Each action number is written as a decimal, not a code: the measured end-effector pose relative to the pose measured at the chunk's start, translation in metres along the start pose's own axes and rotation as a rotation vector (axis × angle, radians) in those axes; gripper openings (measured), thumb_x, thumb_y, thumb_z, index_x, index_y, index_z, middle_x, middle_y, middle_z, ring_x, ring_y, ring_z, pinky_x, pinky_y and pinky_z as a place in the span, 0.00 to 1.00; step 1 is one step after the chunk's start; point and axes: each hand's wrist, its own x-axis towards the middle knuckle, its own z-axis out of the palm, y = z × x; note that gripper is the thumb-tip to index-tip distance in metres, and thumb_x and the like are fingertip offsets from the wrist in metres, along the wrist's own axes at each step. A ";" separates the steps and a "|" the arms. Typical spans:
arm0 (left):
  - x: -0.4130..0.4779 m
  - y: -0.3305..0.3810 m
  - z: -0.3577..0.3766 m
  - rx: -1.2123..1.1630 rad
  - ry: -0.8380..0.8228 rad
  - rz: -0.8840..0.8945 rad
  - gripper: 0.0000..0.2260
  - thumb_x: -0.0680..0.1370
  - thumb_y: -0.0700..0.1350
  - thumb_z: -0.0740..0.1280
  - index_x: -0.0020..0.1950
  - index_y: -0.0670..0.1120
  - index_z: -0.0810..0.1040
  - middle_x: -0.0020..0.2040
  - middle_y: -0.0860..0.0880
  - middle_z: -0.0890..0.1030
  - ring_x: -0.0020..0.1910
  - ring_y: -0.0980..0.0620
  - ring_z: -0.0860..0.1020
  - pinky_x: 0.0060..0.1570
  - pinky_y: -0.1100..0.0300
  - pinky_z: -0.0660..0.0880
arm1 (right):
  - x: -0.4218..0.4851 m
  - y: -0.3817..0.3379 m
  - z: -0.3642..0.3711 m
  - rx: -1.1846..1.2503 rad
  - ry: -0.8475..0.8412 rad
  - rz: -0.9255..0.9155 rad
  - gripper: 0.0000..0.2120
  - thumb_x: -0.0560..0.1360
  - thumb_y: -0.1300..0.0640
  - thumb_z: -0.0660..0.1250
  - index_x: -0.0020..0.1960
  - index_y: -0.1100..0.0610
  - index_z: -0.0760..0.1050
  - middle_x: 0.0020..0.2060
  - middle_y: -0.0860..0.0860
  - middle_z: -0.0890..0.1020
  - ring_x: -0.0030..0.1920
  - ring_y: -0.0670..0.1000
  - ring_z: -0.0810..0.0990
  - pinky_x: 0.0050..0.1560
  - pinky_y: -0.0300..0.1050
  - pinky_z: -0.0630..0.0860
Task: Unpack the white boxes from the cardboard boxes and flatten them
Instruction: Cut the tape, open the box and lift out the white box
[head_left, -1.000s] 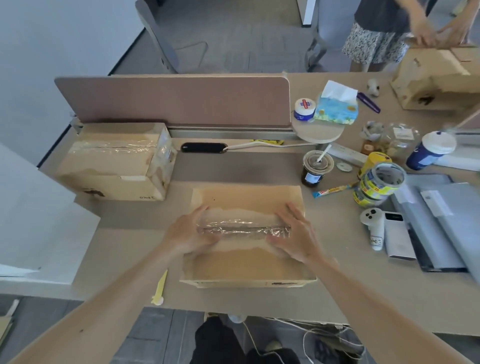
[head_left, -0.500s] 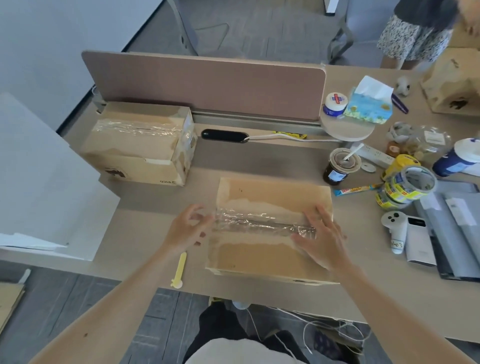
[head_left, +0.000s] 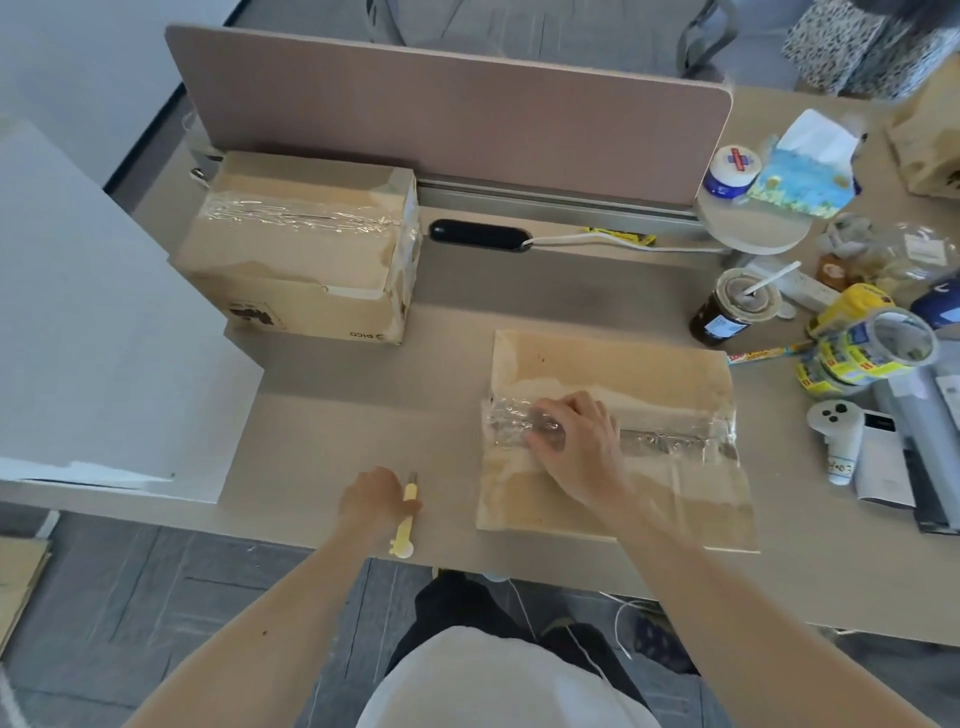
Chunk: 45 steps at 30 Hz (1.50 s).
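Note:
A closed cardboard box (head_left: 623, 514) lies flat on the desk in front of me, a strip of clear tape (head_left: 675, 441) running along its top seam. My right hand (head_left: 576, 441) rests on the left end of that tape, bent fingertips pressing down on it. Left of the box, near the desk's front edge, my left hand (head_left: 376, 499) grips a yellow box cutter (head_left: 407, 525) whose blade tip points away from me. A second taped cardboard box (head_left: 306, 254) stands at the back left. No white box shows inside either carton.
Flat white sheets (head_left: 104, 322) lie at the left. A brown divider panel (head_left: 452, 114) runs along the back. To the right are tape rolls (head_left: 872, 353), a jar with a spoon (head_left: 737, 312), a white controller (head_left: 836, 431) and a tissue pack (head_left: 805, 176). Another person stands far right.
My left hand left the box, moved down-left and took hold of the yellow cutter. My right hand slid from the tape's right end to its left end. The view shifted left.

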 end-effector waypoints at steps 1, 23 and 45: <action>0.005 -0.001 0.002 -0.008 -0.004 -0.001 0.14 0.73 0.54 0.71 0.35 0.48 0.72 0.32 0.52 0.75 0.33 0.52 0.76 0.29 0.62 0.67 | -0.002 -0.001 0.003 0.004 0.035 0.006 0.11 0.73 0.50 0.73 0.55 0.48 0.80 0.46 0.45 0.71 0.47 0.48 0.69 0.50 0.47 0.64; -0.068 0.107 -0.086 -1.172 -0.044 0.484 0.06 0.81 0.36 0.66 0.48 0.42 0.83 0.37 0.51 0.84 0.36 0.55 0.81 0.40 0.63 0.78 | 0.020 -0.065 -0.044 1.035 -0.406 0.418 0.10 0.83 0.56 0.62 0.51 0.51 0.82 0.42 0.49 0.85 0.43 0.53 0.85 0.50 0.56 0.83; -0.036 0.098 -0.078 -0.575 0.100 0.559 0.27 0.68 0.49 0.81 0.64 0.60 0.77 0.56 0.61 0.69 0.50 0.53 0.74 0.46 0.73 0.70 | 0.034 -0.022 -0.055 0.356 -0.213 0.085 0.06 0.77 0.57 0.70 0.43 0.55 0.83 0.34 0.44 0.82 0.30 0.42 0.78 0.34 0.35 0.73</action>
